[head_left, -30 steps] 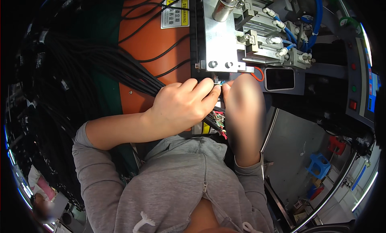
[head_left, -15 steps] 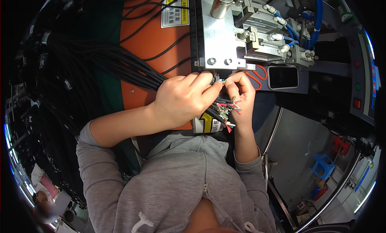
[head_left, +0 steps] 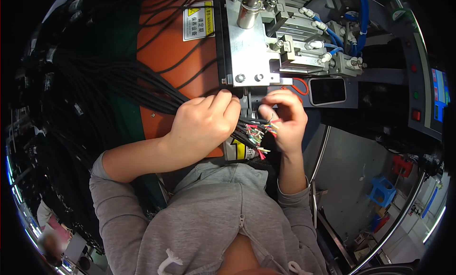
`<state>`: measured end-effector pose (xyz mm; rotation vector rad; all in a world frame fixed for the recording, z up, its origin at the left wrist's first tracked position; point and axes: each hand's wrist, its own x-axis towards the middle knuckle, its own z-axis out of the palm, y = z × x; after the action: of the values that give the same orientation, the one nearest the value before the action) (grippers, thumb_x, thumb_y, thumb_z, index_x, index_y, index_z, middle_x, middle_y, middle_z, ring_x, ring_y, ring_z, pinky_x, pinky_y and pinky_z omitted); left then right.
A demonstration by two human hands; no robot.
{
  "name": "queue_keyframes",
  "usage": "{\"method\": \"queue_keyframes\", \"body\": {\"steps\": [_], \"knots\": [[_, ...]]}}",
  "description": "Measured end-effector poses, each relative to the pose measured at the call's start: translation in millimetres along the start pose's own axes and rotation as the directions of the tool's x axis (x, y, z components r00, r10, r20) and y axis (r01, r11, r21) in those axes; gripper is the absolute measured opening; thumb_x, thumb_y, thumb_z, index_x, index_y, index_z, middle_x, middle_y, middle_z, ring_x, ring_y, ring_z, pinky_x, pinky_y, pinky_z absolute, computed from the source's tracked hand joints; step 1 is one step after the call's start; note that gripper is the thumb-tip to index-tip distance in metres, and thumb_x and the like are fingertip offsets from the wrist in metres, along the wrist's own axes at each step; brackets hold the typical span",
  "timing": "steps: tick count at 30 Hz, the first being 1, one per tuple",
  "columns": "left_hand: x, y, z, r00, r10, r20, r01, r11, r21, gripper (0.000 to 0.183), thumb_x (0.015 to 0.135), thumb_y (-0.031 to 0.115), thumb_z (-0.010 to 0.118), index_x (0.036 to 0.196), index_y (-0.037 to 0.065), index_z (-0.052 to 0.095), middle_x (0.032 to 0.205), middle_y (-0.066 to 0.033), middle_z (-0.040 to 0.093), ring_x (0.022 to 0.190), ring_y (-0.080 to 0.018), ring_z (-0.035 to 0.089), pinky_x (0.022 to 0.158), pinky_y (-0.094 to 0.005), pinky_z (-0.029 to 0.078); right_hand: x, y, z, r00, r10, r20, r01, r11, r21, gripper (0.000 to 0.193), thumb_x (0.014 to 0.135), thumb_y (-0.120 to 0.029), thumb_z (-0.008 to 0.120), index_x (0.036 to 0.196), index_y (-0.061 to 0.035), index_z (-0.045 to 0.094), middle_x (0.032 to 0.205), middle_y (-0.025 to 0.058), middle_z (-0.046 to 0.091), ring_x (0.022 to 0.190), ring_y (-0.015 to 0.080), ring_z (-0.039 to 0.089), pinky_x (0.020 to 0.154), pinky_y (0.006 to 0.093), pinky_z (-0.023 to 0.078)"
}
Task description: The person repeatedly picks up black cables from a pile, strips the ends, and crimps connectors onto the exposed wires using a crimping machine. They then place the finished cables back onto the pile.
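My left hand (head_left: 202, 125) is closed round black cables, its fingertips hidden from view. The long bundle of black cables (head_left: 156, 92) runs in from the left and passes under this hand. Beyond it the cut ends come out as thin coloured wires (head_left: 255, 135), red, white and green among them. Just right of these ends my right hand (head_left: 289, 123) is curved, with thumb and forefinger apart and no wire between their tips. A few wire ends lie close against its palm side. Above both hands is the metal plate (head_left: 249, 52) of a machine, with a small dark fixture (head_left: 248, 104) below it.
Air cylinders (head_left: 304, 52) with blue hoses (head_left: 362, 23) fill the back right. A phone (head_left: 327, 91) lies on a grey ledge beside a red cord (head_left: 299, 86). An orange panel (head_left: 190, 61) carries a warning label (head_left: 198, 21). At far right stands a button panel (head_left: 418, 90).
My right thumb and forefinger have parted from a pinch on thin wires. The left hand has drawn slightly left and down, away from the fixture. The whole view has shifted a little.
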<state>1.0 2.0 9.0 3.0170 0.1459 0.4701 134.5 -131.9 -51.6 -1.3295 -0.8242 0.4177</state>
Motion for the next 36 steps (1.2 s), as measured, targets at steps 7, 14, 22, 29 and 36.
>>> {"method": "queue_keyframes", "body": {"steps": [7, 14, 22, 29, 36], "knots": [[7.4, -12.3, -6.9, 0.953, 0.125, -0.277, -0.205, 0.937, -0.282, 0.035, 0.068, 0.014, 0.072, 0.101, 0.004, 0.068, 0.093, -0.0048, 0.061, 0.070, -0.0150, 0.059, 0.056, -0.0261, 0.044, -1.7, -12.4, -9.5, 0.986, -0.099, 0.131, 0.077, 0.983, 0.166, 0.020, 0.071, 0.010, 0.068, 0.088, 0.0021, 0.065, 0.089, 0.0128, 0.063, 0.082, 0.0183, 0.060, 0.072, 0.0276, 0.048], [4.9, -14.0, 2.3, 0.980, 0.078, -0.185, -0.161, 0.857, -0.490, 0.028, 0.071, 0.009, 0.069, 0.097, -0.002, 0.065, 0.077, -0.0087, 0.062, 0.061, -0.0213, 0.058, 0.054, -0.0294, 0.046, 1.4, -22.9, 12.3, 0.995, -0.053, 0.079, 0.024, 0.946, 0.324, 0.025, 0.072, 0.011, 0.071, 0.094, 0.0040, 0.061, 0.093, 0.0119, 0.060, 0.086, 0.0160, 0.058, 0.077, 0.0264, 0.048], [9.1, -11.3, -6.6, 0.980, -0.022, -0.196, -0.082, 0.859, -0.506, 0.015, 0.070, 0.011, 0.069, 0.074, 0.006, 0.055, 0.067, -0.0042, 0.047, 0.057, -0.0191, 0.054, 0.047, -0.0322, 0.041, 0.8, -42.6, 18.9, 0.999, 0.050, 0.017, -0.052, 0.980, 0.194, 0.012, 0.080, -0.002, 0.070, 0.089, 0.0039, 0.066, 0.088, 0.0113, 0.063, 0.083, 0.0151, 0.060, 0.073, 0.0252, 0.047], [5.0, -9.2, 1.8, 0.972, -0.084, -0.219, -0.054, 0.828, -0.558, 0.018, 0.067, 0.007, 0.070, 0.081, 0.005, 0.059, 0.073, -0.0040, 0.053, 0.059, -0.0197, 0.057, 0.049, -0.0316, 0.045, 2.6, -50.1, 19.4, 0.999, 0.036, 0.019, -0.035, 0.998, -0.058, 0.017, 0.077, 0.006, 0.068, 0.094, 0.0042, 0.067, 0.088, 0.0114, 0.064, 0.077, 0.0141, 0.061, 0.066, 0.0234, 0.048], [3.9, -11.2, -4.0, 0.981, -0.047, -0.189, -0.063, 0.840, -0.539, 0.024, 0.066, 0.009, 0.071, 0.086, 0.004, 0.060, 0.073, -0.0043, 0.051, 0.057, -0.0184, 0.057, 0.047, -0.0309, 0.044, -0.1, -49.5, 22.2, 0.999, 0.008, -0.043, -0.012, 0.996, -0.086, 0.020, 0.073, 0.002, 0.074, 0.092, 0.0040, 0.068, 0.086, 0.0116, 0.066, 0.076, 0.0151, 0.062, 0.067, 0.0247, 0.049]]}}
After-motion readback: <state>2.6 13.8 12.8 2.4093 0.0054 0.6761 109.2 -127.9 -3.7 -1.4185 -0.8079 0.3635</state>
